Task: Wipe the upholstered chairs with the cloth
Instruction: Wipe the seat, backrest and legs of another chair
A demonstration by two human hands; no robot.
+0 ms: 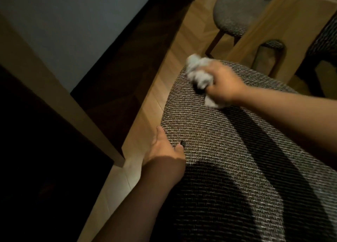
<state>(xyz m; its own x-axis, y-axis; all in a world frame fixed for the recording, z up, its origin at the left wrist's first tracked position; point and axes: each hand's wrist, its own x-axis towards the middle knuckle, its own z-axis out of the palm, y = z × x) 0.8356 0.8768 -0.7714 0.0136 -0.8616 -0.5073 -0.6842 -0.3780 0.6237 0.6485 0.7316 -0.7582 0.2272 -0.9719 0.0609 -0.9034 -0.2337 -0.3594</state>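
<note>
Light wood plank floor [145, 103], dimly lit. Left: pale wall [63, 31], dark baseboard [127, 59], beige post [54, 95]. Far right: light wooden table leg [284, 20].

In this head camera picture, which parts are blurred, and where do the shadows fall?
Head view: the right hand and its grey cloth are motion-blurred; the left hand on the chair's edge looks sharper. The right arm's dark shadow runs across the woven chair seat. The left side of the frame is nearly black, and straight edges bend from the wide-angle lens.
</note>
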